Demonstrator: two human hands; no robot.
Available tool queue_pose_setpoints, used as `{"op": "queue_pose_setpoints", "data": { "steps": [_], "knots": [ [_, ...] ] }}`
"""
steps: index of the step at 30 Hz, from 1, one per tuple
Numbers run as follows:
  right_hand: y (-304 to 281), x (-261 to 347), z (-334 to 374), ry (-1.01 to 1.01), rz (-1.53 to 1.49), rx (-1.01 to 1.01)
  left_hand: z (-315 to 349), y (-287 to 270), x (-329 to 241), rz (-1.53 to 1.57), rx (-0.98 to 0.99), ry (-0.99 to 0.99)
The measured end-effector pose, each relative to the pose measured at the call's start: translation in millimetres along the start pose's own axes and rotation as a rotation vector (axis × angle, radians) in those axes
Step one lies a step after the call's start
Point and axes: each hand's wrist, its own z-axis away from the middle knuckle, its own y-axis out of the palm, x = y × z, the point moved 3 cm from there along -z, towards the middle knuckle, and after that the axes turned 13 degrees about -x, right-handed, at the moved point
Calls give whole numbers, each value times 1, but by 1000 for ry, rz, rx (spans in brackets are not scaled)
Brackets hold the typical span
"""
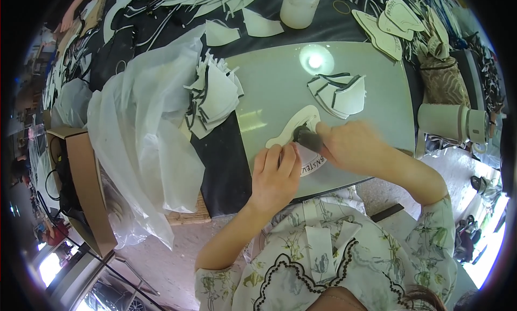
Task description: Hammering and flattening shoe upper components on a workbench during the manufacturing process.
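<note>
A curved cream pattern piece [293, 126] with dark lettering along its edge lies near the front of a pale glass board [269, 90]. My left hand [273, 173] has its fingers bent and pressed together on the left side of this piece. Closed round a dark, thick cylindrical tool [308, 138], my right hand [353, 148] holds the tool's end over the piece; its exact kind I cannot make out. The right hand is slightly blurred. Just beyond the hands sits a small stack of white cut pieces with black edging [344, 95].
Left of the board are a larger pile of white pieces [218, 92], a big translucent plastic bag [142, 117] and a cardboard box [86, 187]. A whitish jar [300, 9] stands at the back. More cream patterns [401, 17] and a pale tumbler [449, 123] lie on the right.
</note>
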Motion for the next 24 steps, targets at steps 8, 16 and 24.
{"op": "queue_pose_setpoints", "data": {
  "steps": [8, 16, 24],
  "knots": [
    [13, -6, 6, 50, 57, 132, 2, 1, 7, 115, -66, -192],
    [5, -2, -12, -11, 41, 196, 1, -3, 10, 117, -112, -189],
    [1, -8, -30, -145, 11, 272, 6, -3, 10, 104, -59, -144]
  ]
}}
